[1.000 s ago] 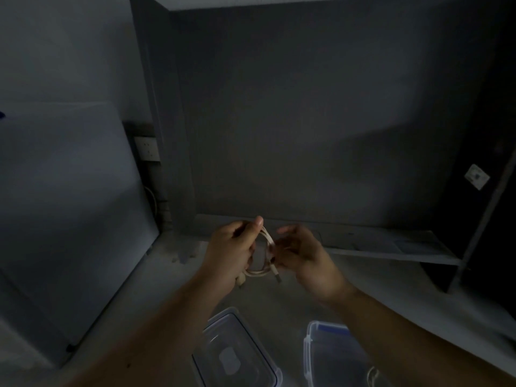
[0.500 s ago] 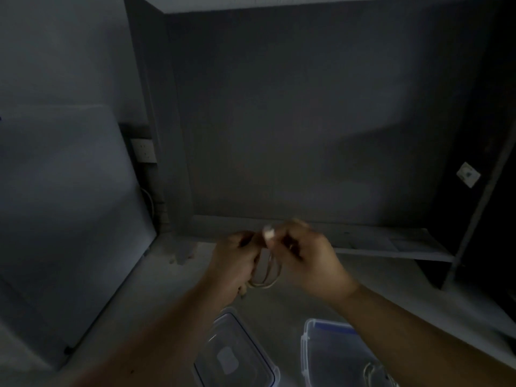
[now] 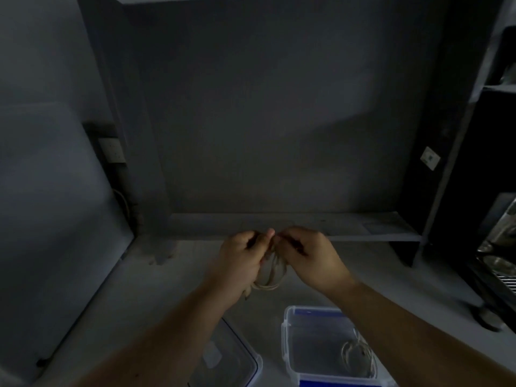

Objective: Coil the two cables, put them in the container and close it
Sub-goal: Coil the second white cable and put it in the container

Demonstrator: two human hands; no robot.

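Dim grey tabletop (image 3: 167, 289) at centre frame lay under both hands, left hand (image 3: 240, 258) and right hand (image 3: 310, 255) gripping the second cable (image 3: 270, 277) mid-coil, while one coiled cable (image 3: 358, 356) sat inside the open container (image 3: 287, 344), its lid (image 3: 234, 356) off.

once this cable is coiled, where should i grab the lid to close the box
Take the lid by its bare far corner, coming from above with the left hand. It lies flat on the counter left of the open container, and the forearm covers its near side. A coiled cable already sits inside.
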